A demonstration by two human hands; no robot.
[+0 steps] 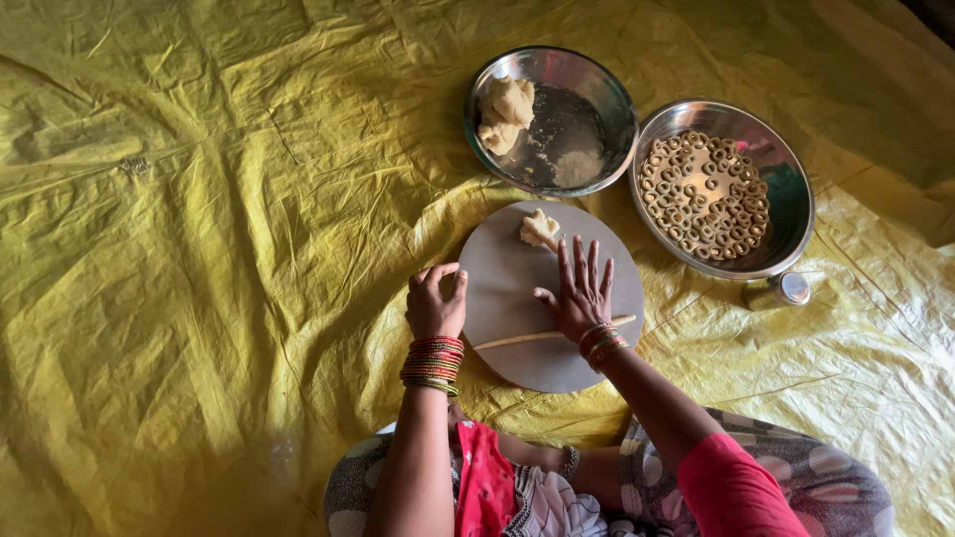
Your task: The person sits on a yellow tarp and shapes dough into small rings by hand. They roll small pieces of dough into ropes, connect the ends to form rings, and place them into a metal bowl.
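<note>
Right hand (580,293) at frame centre, fingers spread flat on a thin dough strip (552,335) across the round board (507,283), left hand (435,301) curled against the board's left edge, grip contents hidden, dough lump (538,229) at board top, bowl of dough (557,124) and bowl of rings (786,214) upper right, yellow sheet (199,249) beneath.

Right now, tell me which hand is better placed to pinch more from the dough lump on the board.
Probably the right hand: its fingers point at the dough lump on the round board. The left hand is curled at the board's edge.

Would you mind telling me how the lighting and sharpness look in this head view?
Head view: soft, uneven light; the yellow sheet darkens toward the lower left; mild glare on the dough bowl; both hands, left hand and right hand, look sharp, without motion blur.
</note>
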